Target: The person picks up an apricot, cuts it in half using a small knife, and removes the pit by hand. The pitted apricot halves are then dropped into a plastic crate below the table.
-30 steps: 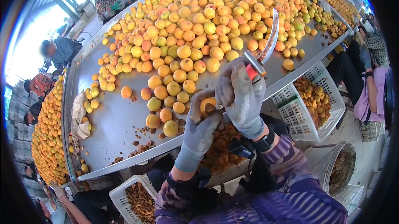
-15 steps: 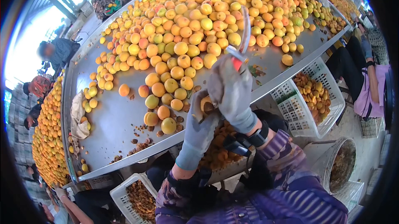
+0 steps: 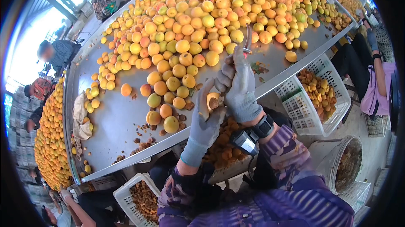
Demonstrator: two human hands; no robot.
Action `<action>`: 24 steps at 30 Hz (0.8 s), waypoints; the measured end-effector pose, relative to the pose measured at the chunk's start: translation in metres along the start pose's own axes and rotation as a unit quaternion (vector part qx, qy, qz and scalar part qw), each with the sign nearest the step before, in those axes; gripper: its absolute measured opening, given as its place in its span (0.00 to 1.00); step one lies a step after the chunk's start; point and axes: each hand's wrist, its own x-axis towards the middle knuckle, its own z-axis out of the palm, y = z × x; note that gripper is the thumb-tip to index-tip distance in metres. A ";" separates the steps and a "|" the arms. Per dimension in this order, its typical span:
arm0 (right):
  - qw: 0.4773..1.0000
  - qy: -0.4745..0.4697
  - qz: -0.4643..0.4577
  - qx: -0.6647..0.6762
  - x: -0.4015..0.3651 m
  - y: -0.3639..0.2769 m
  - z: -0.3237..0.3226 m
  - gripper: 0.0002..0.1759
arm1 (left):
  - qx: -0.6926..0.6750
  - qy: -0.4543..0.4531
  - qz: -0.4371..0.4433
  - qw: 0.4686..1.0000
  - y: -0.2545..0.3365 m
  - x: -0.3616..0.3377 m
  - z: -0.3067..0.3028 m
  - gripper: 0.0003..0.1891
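My left hand (image 3: 202, 121), in a grey glove, holds an opened apricot (image 3: 212, 100) with its brown pit showing. Just right of it, my gloved right hand (image 3: 241, 88) is closed around a knife (image 3: 248, 39) with a curved blade and a bit of red at its base. The blade points up and away from the apricot. Both hands are over the front edge of a metal table (image 3: 114, 121), beside a large heap of whole apricots (image 3: 185, 24). Loose brown pits (image 3: 143, 146) lie near the table's edge.
White crates hold apricot halves (image 3: 316, 94) at the right and pits (image 3: 144, 197) at the lower left. A bucket (image 3: 348, 163) stands at the lower right. A cloth (image 3: 81, 117) lies on the table's left side. Several people are around the tables.
The knife has come down and its blade now stands nearer my right hand. The apricot in my left hand now shows its cut face and pit, and the right wrist has turned.
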 end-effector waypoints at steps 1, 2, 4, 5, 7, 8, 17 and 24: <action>1.000 0.009 0.013 0.002 0.000 0.001 -0.001 0.24 | 0.004 -0.002 0.007 1.000 -0.002 0.000 0.000 0.35; 1.000 0.011 0.015 0.002 -0.002 0.001 -0.001 0.24 | 0.004 -0.001 0.004 1.000 -0.002 0.000 -0.001 0.35; 1.000 0.015 0.024 -0.003 -0.004 0.003 -0.002 0.20 | 0.037 -0.003 0.011 0.999 -0.002 0.000 -0.001 0.36; 1.000 0.017 0.026 -0.002 -0.004 0.004 -0.004 0.20 | 0.037 -0.003 0.008 0.999 -0.001 0.000 -0.002 0.36; 0.999 0.013 0.036 0.007 -0.002 0.006 -0.006 0.20 | 0.052 -0.016 0.027 0.998 0.005 0.000 -0.003 0.36; 0.999 0.016 0.037 0.008 -0.001 0.008 -0.010 0.20 | 0.051 -0.018 0.025 0.998 0.004 0.000 -0.004 0.36; 0.999 -0.005 0.013 0.032 0.000 0.012 -0.012 0.22 | 0.105 0.005 0.051 0.993 -0.005 -0.001 -0.006 0.35; 0.976 -0.133 -0.156 -0.077 -0.027 0.003 0.002 0.16 | -0.410 -0.043 -0.219 0.884 0.014 -0.006 -0.006 0.32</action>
